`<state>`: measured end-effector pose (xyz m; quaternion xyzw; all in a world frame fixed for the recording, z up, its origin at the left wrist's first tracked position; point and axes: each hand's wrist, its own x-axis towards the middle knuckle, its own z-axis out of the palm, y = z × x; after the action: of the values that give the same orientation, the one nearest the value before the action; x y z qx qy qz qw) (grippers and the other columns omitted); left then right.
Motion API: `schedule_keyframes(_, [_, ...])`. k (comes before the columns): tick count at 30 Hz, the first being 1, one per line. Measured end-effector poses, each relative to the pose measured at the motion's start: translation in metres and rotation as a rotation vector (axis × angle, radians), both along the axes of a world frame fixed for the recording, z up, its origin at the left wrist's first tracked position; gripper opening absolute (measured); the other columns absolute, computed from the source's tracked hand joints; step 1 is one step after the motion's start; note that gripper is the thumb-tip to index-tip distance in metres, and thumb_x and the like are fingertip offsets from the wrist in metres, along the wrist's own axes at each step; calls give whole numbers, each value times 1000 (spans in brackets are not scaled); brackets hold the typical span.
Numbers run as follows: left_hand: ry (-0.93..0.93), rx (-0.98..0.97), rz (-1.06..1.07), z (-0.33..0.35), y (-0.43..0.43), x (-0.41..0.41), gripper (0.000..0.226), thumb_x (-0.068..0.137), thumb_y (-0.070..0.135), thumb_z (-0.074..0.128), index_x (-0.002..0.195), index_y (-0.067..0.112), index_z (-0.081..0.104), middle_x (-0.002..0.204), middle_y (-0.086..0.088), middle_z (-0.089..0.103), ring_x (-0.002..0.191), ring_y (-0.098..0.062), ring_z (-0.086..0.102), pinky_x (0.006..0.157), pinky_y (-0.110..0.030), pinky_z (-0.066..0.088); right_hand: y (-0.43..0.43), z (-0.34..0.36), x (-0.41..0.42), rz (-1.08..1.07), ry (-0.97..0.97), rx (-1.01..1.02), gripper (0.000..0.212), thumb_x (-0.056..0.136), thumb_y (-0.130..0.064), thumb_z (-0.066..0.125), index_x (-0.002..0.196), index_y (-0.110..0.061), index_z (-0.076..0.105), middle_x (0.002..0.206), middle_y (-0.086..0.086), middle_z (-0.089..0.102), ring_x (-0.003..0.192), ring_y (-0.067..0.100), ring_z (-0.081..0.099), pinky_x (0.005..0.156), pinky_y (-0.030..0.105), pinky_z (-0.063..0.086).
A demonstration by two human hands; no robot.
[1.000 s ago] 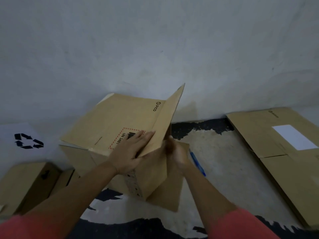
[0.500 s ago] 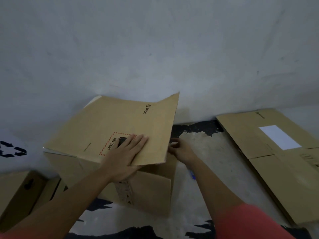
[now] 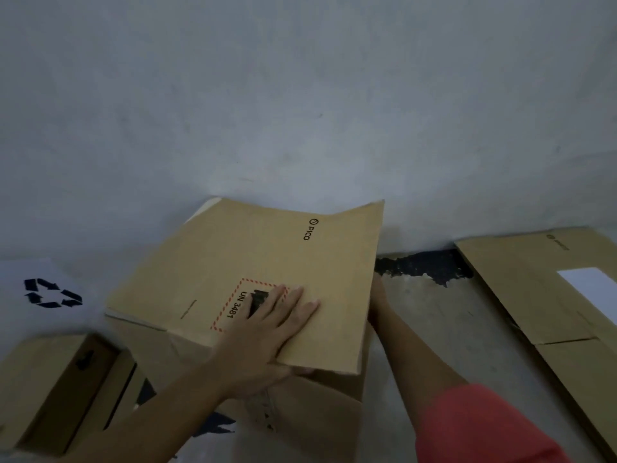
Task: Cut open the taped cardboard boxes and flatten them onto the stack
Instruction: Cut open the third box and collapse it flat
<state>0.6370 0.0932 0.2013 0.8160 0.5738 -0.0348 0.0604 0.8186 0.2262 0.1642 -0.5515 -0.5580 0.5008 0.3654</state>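
A brown cardboard box (image 3: 267, 259) printed "PICO" and "UN 3481" stands tilted on the floor against the wall. My left hand (image 3: 267, 325) lies on its top flap with straight fingers pressing down, over the red dashed label; the thumb sits under the flap's near edge. My right hand (image 3: 376, 302) reaches behind the box's right edge, and the cardboard hides most of it. The stack of flattened boxes (image 3: 521, 295) lies on the floor to the right, apart from the box.
A smaller brown box (image 3: 50, 389) stands at the lower left. Behind it is a white surface with a black recycling symbol (image 3: 50, 294). A white label (image 3: 591, 285) is on the flattened stack. Grey wall runs close behind; bare concrete floor (image 3: 434, 329) lies between box and stack.
The raised flap has been pushed down flat on the box under my left hand. My right hand moved from the box's front to behind its right edge. The blue tool on the floor is out of sight.
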Motion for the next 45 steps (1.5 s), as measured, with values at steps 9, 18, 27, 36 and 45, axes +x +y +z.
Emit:
schedule_keyframes(9, [37, -83, -57, 4, 2, -2, 97, 58, 97, 5, 136, 54, -33, 148, 11, -43, 135, -21, -43, 105, -57, -23, 76, -10, 51, -244, 140, -103, 13, 96, -13, 52, 95, -6, 63, 86, 12, 65, 76, 26, 60, 62, 34, 50])
schedule_keyframes(18, [220, 45, -51, -6, 14, 14, 101, 71, 93, 5, 147, 34, 35, 155, -11, 31, 139, -41, 31, 89, -70, 37, 121, -13, 47, -318, 209, -333, 35, 92, -19, 63, 124, -6, 59, 102, 7, 61, 93, 22, 56, 83, 33, 47])
schedule_keyframes(27, [107, -63, 45, -18, 44, 41, 118, 49, 94, 7, 146, 36, -26, 153, -2, -37, 140, -31, -35, 106, -66, -19, 124, -11, 27, -305, 425, -359, 29, 97, -32, 47, 104, -9, 62, 89, 6, 61, 75, 21, 55, 71, 35, 51])
schedule_keyframes(36, [14, -209, 193, -97, 55, 35, 117, 52, 92, 5, 147, 32, -26, 147, -1, -41, 141, -30, -33, 110, -66, -13, 104, -32, 6, -45, -59, -162, 82, 83, 3, 67, 146, -9, 17, 139, 17, 40, 114, 27, 49, 85, 39, 47])
schedule_keyframes(45, [-55, -319, 271, -189, 69, 18, 108, 56, 90, 4, 138, 31, -35, 155, -3, -34, 140, -29, -34, 107, -64, -18, 61, -122, -40, 145, -536, 78, 56, 87, 6, 50, 141, -3, 38, 148, 14, 26, 134, 25, 32, 99, 12, 22])
